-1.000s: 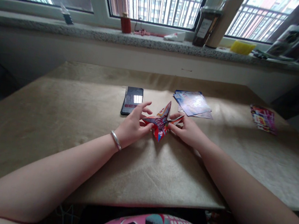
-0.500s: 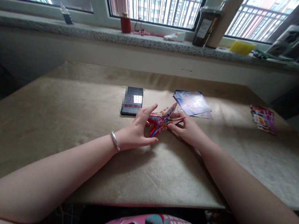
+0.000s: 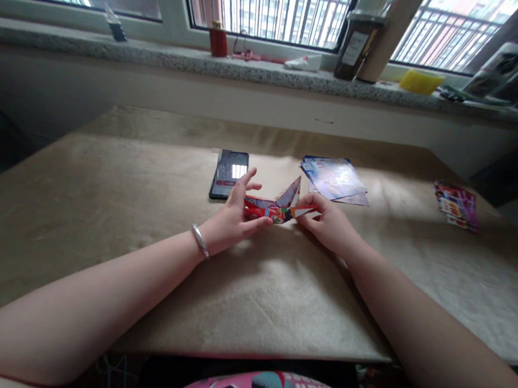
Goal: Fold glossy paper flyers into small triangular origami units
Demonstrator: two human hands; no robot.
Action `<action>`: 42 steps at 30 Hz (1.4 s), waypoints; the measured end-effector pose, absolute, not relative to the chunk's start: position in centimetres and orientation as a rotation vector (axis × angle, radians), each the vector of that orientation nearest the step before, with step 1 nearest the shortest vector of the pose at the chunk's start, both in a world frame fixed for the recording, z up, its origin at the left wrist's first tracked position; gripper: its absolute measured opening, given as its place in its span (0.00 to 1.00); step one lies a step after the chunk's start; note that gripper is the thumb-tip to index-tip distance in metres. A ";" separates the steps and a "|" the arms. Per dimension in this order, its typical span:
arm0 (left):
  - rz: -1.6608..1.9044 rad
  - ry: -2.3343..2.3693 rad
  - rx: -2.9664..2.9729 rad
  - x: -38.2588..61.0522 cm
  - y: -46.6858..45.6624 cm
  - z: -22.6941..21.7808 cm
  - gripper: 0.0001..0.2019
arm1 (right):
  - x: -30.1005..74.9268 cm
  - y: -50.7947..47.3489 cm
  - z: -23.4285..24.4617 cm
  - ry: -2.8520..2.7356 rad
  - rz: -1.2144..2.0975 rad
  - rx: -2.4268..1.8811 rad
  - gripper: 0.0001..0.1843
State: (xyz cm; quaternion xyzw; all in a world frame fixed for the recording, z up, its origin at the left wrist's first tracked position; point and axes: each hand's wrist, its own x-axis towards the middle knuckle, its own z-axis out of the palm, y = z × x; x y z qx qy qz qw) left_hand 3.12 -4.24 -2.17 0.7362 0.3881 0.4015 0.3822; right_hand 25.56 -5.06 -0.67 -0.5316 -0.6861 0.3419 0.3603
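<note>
A piece of folded origami paper, red with a colourful print, is between my hands just above the table. Pointed flaps stick out of it, one standing up and showing a paler side. At its left end my left hand has the thumb along the near side, with some fingers raised and others hidden behind the paper. My right hand pinches the right-hand point between thumb and fingers. Just beyond my left hand lies a dark phone, its screen reflecting the window.
A stack of printed sheets lies behind my right hand. More red and pink printed papers are at the table's right. Along the windowsill stand a red bottle, a dark jar and a yellow sponge-like block.
The folded paper has turned from a spread star-like shape to a flatter, boat-like view. My left hand has come onto its left end; the right keeps its pinch.
</note>
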 end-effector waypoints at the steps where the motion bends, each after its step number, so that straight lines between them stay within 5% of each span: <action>1: 1.013 0.978 1.863 3.1 -4.3 -2.1 0.47 | 25.5 -5.1 -0.6 -1.763 0.880 -1.379 0.05; 12: 1.081 0.906 1.559 3.6 -4.0 -2.2 0.48 | 25.5 -5.0 -0.9 -1.527 1.130 -1.325 0.12; 21: 0.974 0.995 1.608 3.9 -4.0 -1.6 0.12 | 25.1 -5.2 -0.7 -1.419 1.126 -1.273 0.15; 33: 1.030 1.021 1.600 4.0 -4.0 -1.6 0.13 | 24.7 -5.4 -0.4 -1.402 1.094 -1.165 0.23; 42: 1.076 0.884 1.706 3.8 -4.3 -1.4 0.13 | 24.6 -5.4 -0.6 -1.484 1.159 -1.136 0.16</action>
